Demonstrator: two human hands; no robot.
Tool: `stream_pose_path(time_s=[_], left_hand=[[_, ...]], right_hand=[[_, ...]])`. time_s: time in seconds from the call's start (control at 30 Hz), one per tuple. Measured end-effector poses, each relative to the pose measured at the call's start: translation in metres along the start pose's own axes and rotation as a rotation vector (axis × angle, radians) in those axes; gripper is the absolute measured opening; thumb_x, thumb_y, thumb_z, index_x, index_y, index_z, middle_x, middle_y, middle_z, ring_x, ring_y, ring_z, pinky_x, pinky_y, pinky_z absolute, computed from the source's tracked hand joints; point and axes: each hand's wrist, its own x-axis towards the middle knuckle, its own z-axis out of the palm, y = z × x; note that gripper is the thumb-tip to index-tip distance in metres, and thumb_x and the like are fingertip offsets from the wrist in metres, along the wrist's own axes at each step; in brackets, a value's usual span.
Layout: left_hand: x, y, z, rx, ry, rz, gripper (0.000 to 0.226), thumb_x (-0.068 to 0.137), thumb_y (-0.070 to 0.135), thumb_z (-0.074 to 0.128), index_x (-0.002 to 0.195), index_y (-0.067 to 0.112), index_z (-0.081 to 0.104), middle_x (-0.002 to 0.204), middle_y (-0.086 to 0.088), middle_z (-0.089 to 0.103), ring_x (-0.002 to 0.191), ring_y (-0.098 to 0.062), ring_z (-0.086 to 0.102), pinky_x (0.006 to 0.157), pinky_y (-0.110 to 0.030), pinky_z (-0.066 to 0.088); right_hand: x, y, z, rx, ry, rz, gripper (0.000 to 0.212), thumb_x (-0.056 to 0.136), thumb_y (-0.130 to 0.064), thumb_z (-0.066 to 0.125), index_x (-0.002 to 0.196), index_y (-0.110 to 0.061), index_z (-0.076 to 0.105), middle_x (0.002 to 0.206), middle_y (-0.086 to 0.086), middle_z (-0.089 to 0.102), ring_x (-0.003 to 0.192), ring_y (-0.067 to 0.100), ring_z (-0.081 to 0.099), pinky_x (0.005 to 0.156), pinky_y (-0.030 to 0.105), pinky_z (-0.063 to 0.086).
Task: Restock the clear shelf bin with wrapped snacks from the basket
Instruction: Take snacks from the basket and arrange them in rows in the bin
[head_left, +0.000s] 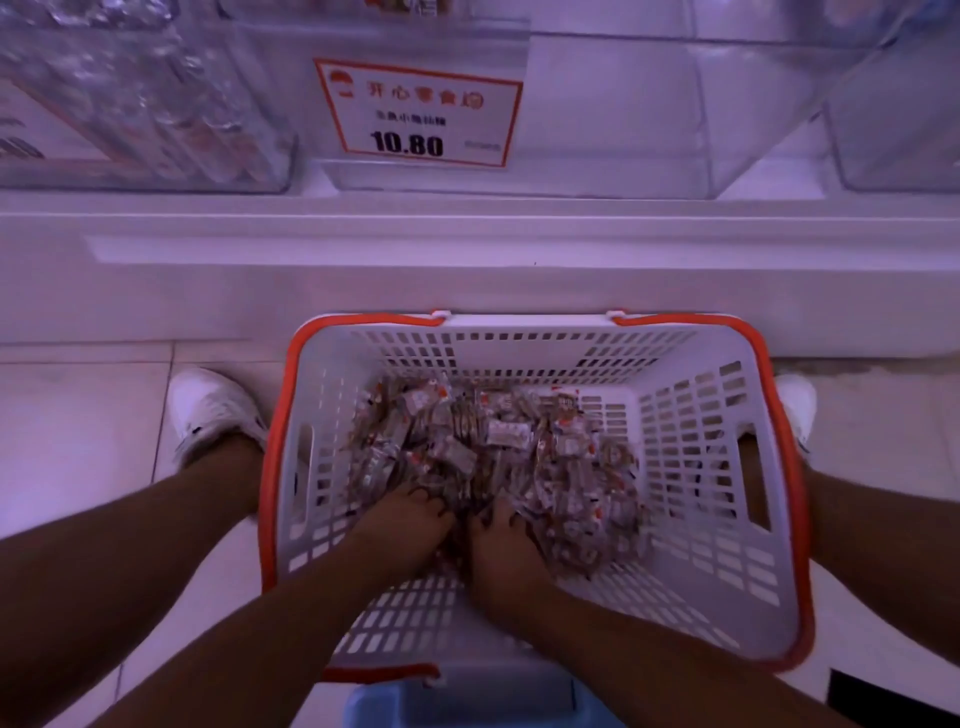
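Both hands' fingers (415, 506) buried among wrapped snacks (545, 457) in basket (691, 415); grasp indiscernible.

White price card with orange border (418, 111) (printed 10.80) on the shelf; white sneakers (213, 410) on pale tiled floor (78, 415); light blue plastic stool (457, 701) at bottom edge.

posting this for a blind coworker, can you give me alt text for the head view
Both hands, left and right, dig into a pile of wrapped snacks in a white basket with orange handles, on the floor between the person's feet. Above it, a clear shelf bin looks empty and carries a price sign reading 10.80.
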Motion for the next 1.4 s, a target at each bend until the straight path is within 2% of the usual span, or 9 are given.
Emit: stream_pose_path(time_s=[0.27,0.5,0.7,0.8,0.93,1.07,1.2,1.3,1.4], left_hand=[[-0.004,-0.023,-0.02,-0.394,0.085,-0.296,0.03,0.093,0.04,0.051,0.113,0.021,0.065,0.119,-0.008,0.065,0.105,-0.029,0.064,0.085,-0.033,0.048],[0.006,-0.011,-0.012,-0.306,0.131,-0.214,0.043,0.095,0.031,0.052,0.137,0.021,0.048,0.139,-0.009,0.048,0.122,-0.03,0.053,0.097,-0.039,0.042],[0.021,0.003,-0.009,-0.317,0.15,-0.221,0.07,0.09,0.037,0.059,0.152,0.024,0.029,0.149,-0.008,0.036,0.132,-0.031,0.042,0.106,-0.04,0.04],[0.03,0.016,-0.005,-0.266,0.095,-0.249,0.066,0.097,0.027,0.046,0.156,0.026,0.017,0.155,-0.009,0.027,0.136,-0.032,0.034,0.103,-0.044,0.043],[0.041,0.028,-0.003,-0.195,0.022,-0.24,0.054,0.098,0.025,0.045,0.15,0.019,0.029,0.142,-0.011,0.045,0.126,-0.034,0.044,0.096,-0.043,0.044],[0.038,0.017,-0.005,-0.335,0.13,-0.279,0.033,0.099,0.031,0.046,0.131,0.022,0.048,0.125,-0.008,0.061,0.114,-0.032,0.059,0.092,-0.041,0.048],[0.019,-0.012,-0.023,-0.723,0.22,-0.318,0.019,0.089,0.033,0.061,0.105,0.021,0.061,0.108,-0.008,0.069,0.102,-0.029,0.064,0.086,-0.034,0.049],[-0.001,-0.038,-0.058,-0.896,0.308,-0.372,0.014,0.09,0.02,0.065,0.104,0.017,0.066,0.099,-0.001,0.071,0.094,-0.02,0.066,0.082,-0.027,0.049],[-0.026,-0.055,-0.122,-0.965,0.466,-0.329,0.014,0.086,0.003,0.067,0.093,0.016,0.067,0.083,0.003,0.067,0.075,-0.008,0.063,0.068,-0.019,0.044]], right_hand=[[0.03,0.047,-0.066,0.188,-0.107,-0.037,0.029,0.093,-0.029,0.061,0.109,-0.007,0.071,0.107,0.02,0.071,0.099,0.033,0.067,0.079,0.031,0.05],[0.022,0.069,-0.073,0.086,-0.058,-0.018,0.03,0.092,-0.031,0.057,0.113,-0.011,0.065,0.109,0.019,0.069,0.1,0.037,0.066,0.081,0.035,0.051],[0.017,0.047,-0.028,-0.121,-0.058,-0.072,0.085,0.088,-0.055,0.055,0.153,-0.016,0.018,0.141,0.021,0.031,0.127,0.042,0.04,0.099,0.047,0.046],[0.021,0.04,-0.02,-0.144,-0.037,-0.045,0.081,0.09,-0.044,0.057,0.152,-0.011,0.019,0.143,0.022,0.031,0.132,0.041,0.031,0.101,0.047,0.043],[0.031,0.046,-0.026,-0.099,-0.022,-0.03,0.071,0.088,-0.035,0.064,0.149,-0.016,0.03,0.136,0.017,0.039,0.122,0.038,0.047,0.095,0.042,0.049],[0.031,0.053,-0.04,0.168,0.026,-0.108,0.048,0.087,-0.028,0.063,0.134,-0.016,0.057,0.125,0.013,0.062,0.11,0.031,0.061,0.093,0.029,0.047],[0.031,0.059,-0.072,0.663,-0.002,0.096,0.006,0.086,-0.009,0.069,0.081,-0.012,0.071,0.068,-0.01,0.07,0.06,0.004,0.067,0.055,0.014,0.046],[0.028,0.054,-0.123,1.102,-0.124,0.202,0.015,0.087,0.004,0.065,0.102,0.002,0.067,0.089,0.016,0.072,0.062,0.019,0.068,0.053,0.029,0.058],[0.007,0.037,-0.187,1.404,-0.13,0.08,0.026,0.09,0.011,0.057,0.115,0.007,0.062,0.099,0.021,0.068,0.072,0.024,0.069,0.061,0.036,0.062]])
